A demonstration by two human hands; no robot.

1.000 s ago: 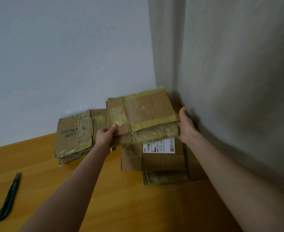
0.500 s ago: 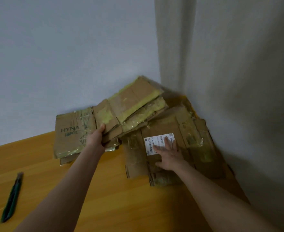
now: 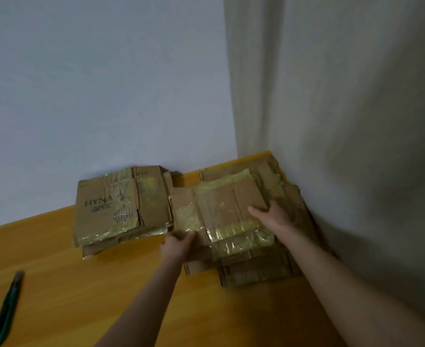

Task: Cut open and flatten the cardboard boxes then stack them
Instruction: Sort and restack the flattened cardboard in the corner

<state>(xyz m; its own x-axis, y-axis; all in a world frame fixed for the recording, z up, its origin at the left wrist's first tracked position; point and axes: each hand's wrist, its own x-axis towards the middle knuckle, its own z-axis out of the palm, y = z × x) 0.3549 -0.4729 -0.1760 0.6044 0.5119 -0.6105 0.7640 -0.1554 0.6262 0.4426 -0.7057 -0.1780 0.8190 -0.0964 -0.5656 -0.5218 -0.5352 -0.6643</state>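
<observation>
A flattened cardboard box [image 3: 221,211] with yellowish tape lies flat on top of the right stack of flattened boxes [image 3: 259,271] in the corner. My left hand [image 3: 177,245] grips its near-left edge. My right hand [image 3: 272,214] rests palm down on its right side, fingers spread. A second pile, topped by a flattened box printed "HYNA" [image 3: 111,211], lies to the left against the wall. A green-handled cutter [image 3: 6,314] lies on the wooden table [image 3: 81,296] at the far left, away from both hands.
A blue-grey wall runs behind the piles. A pale curtain [image 3: 344,146] hangs along the right side, touching the right stack. The table's bare wood stretches in front of the piles.
The taped flattened box was tilted up in my left hand; it now lies flat on the right stack. My right hand moved from the labelled box below onto the top box.
</observation>
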